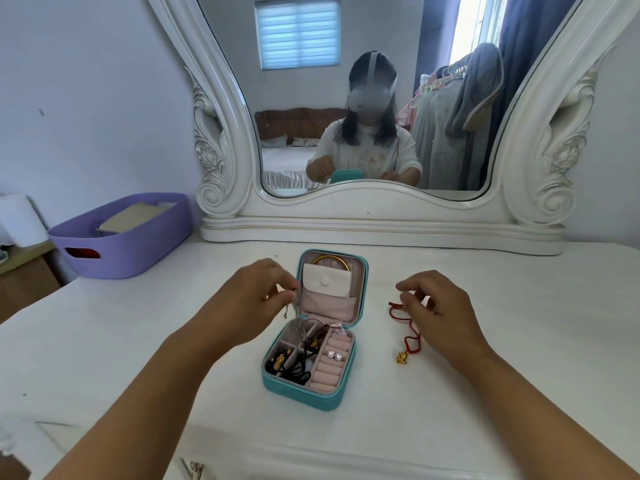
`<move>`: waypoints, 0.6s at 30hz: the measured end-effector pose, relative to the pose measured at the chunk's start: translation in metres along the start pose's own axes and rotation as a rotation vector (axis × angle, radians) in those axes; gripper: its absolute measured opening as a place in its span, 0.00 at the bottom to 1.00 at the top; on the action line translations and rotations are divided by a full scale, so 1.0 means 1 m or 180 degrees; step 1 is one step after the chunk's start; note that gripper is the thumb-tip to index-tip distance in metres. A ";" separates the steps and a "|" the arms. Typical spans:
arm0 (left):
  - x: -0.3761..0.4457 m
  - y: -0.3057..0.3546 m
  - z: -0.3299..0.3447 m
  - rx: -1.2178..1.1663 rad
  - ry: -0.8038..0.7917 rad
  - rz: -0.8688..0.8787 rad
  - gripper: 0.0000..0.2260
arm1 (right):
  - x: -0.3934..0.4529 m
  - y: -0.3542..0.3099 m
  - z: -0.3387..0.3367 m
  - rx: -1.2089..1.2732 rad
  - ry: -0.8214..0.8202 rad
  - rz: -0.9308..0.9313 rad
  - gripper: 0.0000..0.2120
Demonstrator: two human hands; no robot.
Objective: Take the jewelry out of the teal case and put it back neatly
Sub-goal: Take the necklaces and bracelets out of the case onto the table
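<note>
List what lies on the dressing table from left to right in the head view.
purple basket → left hand pinching a thin chain → teal case → red cord bracelet → right hand

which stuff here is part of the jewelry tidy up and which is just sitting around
Part of the job: teal case, thin chain in the left hand's grip, red cord bracelet by the right hand, stud earrings, gold bangle.

Just lying about: purple basket, mirror.
</note>
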State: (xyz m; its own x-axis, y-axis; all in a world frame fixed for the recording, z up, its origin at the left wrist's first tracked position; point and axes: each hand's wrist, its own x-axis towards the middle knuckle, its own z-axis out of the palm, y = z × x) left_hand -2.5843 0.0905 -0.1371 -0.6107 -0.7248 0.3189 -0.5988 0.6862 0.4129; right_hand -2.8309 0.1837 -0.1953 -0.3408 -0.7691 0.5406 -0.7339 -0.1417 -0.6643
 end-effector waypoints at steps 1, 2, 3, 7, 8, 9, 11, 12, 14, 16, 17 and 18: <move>0.000 0.004 -0.003 -0.0151 0.0123 -0.0052 0.04 | 0.000 -0.007 -0.001 0.0120 0.0057 -0.0054 0.07; 0.000 0.008 -0.004 -0.0317 0.0197 -0.0119 0.04 | -0.001 -0.015 -0.001 0.0261 0.0089 -0.0077 0.07; 0.001 0.011 -0.005 -0.0518 0.0242 -0.0160 0.04 | -0.001 -0.023 -0.001 0.0408 0.0107 -0.0077 0.08; 0.006 0.024 -0.009 -0.1199 0.0391 -0.0089 0.06 | -0.003 -0.057 0.004 0.1269 -0.0075 0.0260 0.09; 0.007 0.028 -0.009 -0.1363 0.0418 -0.0062 0.06 | -0.002 -0.065 0.005 0.1527 -0.0189 0.0334 0.10; 0.008 0.033 -0.009 -0.1538 0.0434 -0.0036 0.06 | -0.001 -0.073 0.006 0.1792 -0.0322 0.0366 0.10; 0.011 0.043 -0.011 -0.1859 0.0467 0.0033 0.07 | 0.002 -0.086 0.009 0.2333 -0.0612 0.0406 0.11; 0.012 0.048 -0.011 -0.1974 0.0490 0.0068 0.07 | 0.004 -0.091 0.010 0.2560 -0.0750 0.0452 0.13; 0.015 0.058 -0.013 -0.2160 0.0543 0.0180 0.07 | 0.007 -0.095 0.012 0.2879 -0.0946 0.0560 0.14; 0.018 0.067 -0.015 -0.2372 0.0590 0.0315 0.08 | 0.011 -0.096 0.012 0.3126 -0.1033 0.0629 0.14; 0.019 0.070 -0.015 -0.2454 0.0603 0.0374 0.09 | 0.013 -0.095 0.011 0.3251 -0.1045 0.0659 0.15; 0.021 0.073 -0.016 -0.2494 0.0611 0.0430 0.09 | 0.014 -0.093 0.009 0.3348 -0.1034 0.0689 0.14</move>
State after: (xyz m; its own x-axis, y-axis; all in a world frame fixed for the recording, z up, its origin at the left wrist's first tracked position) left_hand -2.6326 0.1249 -0.0871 -0.5099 -0.6854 0.5198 0.0529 0.5781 0.8142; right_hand -2.7619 0.1802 -0.1301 -0.1188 -0.9457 0.3026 0.2359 -0.3229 -0.9166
